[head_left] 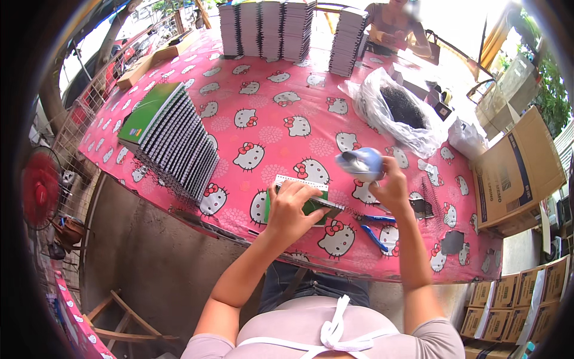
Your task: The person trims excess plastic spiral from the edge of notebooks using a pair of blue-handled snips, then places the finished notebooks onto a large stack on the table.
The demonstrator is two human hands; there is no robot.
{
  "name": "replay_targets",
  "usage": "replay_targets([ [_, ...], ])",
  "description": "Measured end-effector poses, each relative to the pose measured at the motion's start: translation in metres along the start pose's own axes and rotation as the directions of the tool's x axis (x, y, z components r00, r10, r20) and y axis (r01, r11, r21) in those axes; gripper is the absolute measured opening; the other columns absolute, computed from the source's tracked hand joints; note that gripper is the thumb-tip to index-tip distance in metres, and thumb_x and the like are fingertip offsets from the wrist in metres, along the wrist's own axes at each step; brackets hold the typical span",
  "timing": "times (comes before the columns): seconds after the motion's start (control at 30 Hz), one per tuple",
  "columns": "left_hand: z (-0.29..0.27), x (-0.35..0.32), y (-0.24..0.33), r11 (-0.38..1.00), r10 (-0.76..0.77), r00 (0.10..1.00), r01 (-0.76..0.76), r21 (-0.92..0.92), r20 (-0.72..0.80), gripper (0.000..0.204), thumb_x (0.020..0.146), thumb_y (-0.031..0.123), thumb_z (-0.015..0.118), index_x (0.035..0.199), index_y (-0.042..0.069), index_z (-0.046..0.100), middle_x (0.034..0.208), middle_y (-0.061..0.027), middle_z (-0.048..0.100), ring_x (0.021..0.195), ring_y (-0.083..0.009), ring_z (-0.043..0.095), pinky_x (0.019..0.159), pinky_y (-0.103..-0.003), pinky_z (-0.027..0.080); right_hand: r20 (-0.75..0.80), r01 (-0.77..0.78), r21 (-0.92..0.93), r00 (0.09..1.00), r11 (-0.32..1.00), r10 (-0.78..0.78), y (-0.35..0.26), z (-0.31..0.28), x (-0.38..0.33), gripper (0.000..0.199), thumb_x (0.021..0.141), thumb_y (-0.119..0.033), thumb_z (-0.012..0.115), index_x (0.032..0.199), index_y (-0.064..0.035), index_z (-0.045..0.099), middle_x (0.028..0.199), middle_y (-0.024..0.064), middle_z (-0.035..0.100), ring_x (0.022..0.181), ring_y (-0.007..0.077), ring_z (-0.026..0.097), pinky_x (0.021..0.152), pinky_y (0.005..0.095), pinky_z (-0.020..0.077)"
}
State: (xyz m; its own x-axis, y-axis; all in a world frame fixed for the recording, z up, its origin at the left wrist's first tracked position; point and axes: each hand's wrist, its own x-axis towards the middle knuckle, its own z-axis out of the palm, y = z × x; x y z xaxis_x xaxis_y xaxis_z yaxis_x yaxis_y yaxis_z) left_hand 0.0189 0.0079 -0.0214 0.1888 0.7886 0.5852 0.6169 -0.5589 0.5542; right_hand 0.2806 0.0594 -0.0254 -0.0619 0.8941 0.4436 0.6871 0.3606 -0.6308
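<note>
My left hand [291, 204] is closed over a small green notebook [315, 209] near the table's front edge. A white punched strip [301, 182] shows along the notebook's far side. A thin black spiral coil [336, 205] sticks out to its right. In my right hand [391, 184], raised above the table, is a rounded blue-grey object [360, 163], blurred by motion; its kind is not plain. Below that hand lie blue-handled pliers [375, 237]. A tall stack of green spiral notebooks [179, 142] stands to the left.
More spiral notebook stacks [266, 30] stand at the far edge. A white plastic bag [373, 105] holding black coils lies at the far right, near a cardboard box [517, 173]. Across the table sits another person [399, 30]. A red fan [42, 191] stands left.
</note>
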Motion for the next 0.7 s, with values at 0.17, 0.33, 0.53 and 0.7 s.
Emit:
replay_targets([
  [0.17, -0.001, 0.006, 0.001, 0.999, 0.016, 0.999, -0.014, -0.048, 0.038, 0.030, 0.062, 0.023, 0.085, 0.084, 0.012, 0.067, 0.083, -0.0022, 0.065, 0.088, -0.0215, 0.059, 0.086, -0.040, 0.034, 0.311, 0.048, 0.325, 0.938, 0.945, -0.155, -0.018, -0.016, -0.012, 0.056, 0.063, -0.003, 0.076, 0.115, -0.0002, 0.052, 0.099, 0.0089, 0.067, 0.087, 0.0193, 0.066, 0.083, 0.0310, 0.0524],
  [0.33, -0.003, 0.006, 0.002, 0.992, -0.069, 0.996, 0.075, -0.104, 0.058, 0.038, 0.062, 0.025, 0.085, 0.093, 0.010, 0.068, 0.084, -0.0020, 0.067, 0.091, -0.0203, 0.060, 0.088, -0.039, 0.035, 0.339, -0.089, 0.604, 0.928, 0.792, -0.154, -0.027, -0.025, -0.005, 0.052, 0.063, -0.005, 0.083, 0.109, -0.0010, 0.057, 0.104, 0.0108, 0.065, 0.089, 0.0162, 0.065, 0.079, 0.0327, 0.0536],
  [0.53, -0.013, 0.007, -0.011, 0.990, -0.023, 0.999, 0.018, -0.136, -0.034, 0.040, 0.064, 0.012, 0.084, 0.100, 0.008, 0.067, 0.100, -0.0078, 0.065, 0.097, -0.0268, 0.062, 0.089, -0.039, 0.046, 0.451, -0.316, 0.693, 0.892, 0.648, -0.047, -0.036, -0.009, 0.006, 0.049, 0.066, 0.004, 0.074, 0.111, -0.0015, 0.056, 0.092, 0.0042, 0.065, 0.088, 0.0121, 0.062, 0.073, 0.0267, 0.0519],
  [0.7, -0.026, -0.005, -0.022, 0.913, -0.324, 0.945, 0.302, -0.274, -0.040, 0.036, 0.072, 0.000, 0.078, 0.105, 0.005, 0.066, 0.105, -0.0077, 0.067, 0.097, -0.0180, 0.065, 0.083, -0.031, 0.052, 0.487, -0.369, 0.642, 0.873, 0.673, 0.014, -0.043, 0.004, 0.028, 0.049, 0.064, 0.005, 0.072, 0.111, -0.0008, 0.055, 0.095, 0.0044, 0.065, 0.089, 0.0111, 0.062, 0.079, 0.0282, 0.0499],
])
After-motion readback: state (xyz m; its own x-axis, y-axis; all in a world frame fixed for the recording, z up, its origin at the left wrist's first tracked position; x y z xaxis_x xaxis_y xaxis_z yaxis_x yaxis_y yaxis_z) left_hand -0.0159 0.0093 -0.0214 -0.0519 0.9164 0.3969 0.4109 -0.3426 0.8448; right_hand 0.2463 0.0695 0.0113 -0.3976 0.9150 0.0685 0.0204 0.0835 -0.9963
